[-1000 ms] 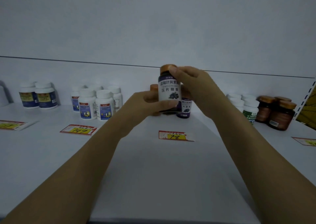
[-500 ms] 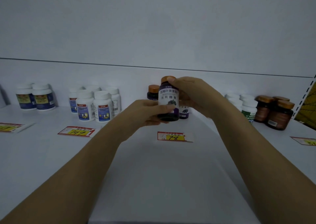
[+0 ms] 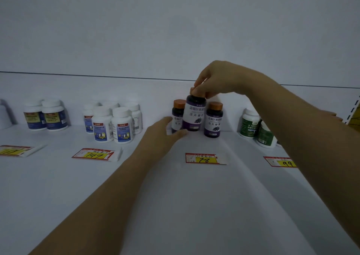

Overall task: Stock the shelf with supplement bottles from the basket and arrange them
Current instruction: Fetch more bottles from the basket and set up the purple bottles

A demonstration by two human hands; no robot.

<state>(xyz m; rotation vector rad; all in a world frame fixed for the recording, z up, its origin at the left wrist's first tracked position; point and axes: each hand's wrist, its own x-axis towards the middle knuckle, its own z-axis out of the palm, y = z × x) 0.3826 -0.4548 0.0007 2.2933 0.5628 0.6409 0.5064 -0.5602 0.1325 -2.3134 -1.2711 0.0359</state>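
Right hand (image 3: 218, 79) pinches the copper cap (image 3: 203, 96) of a dark purple-labelled bottle (image 3: 193, 114) between two matching bottles (image 3: 213, 120); left hand (image 3: 163, 132) flat beside. Yellow tag (image 3: 204, 158): 78.

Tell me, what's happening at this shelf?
A person is stocking a white shelf with supplement bottles. Their right hand grips a purple-labelled bottle from the top, holding it between two matching bottles, behind the price tag marked 78. Their left hand lies open beside its base. Whether the bottle touches the shelf yet is unclear.
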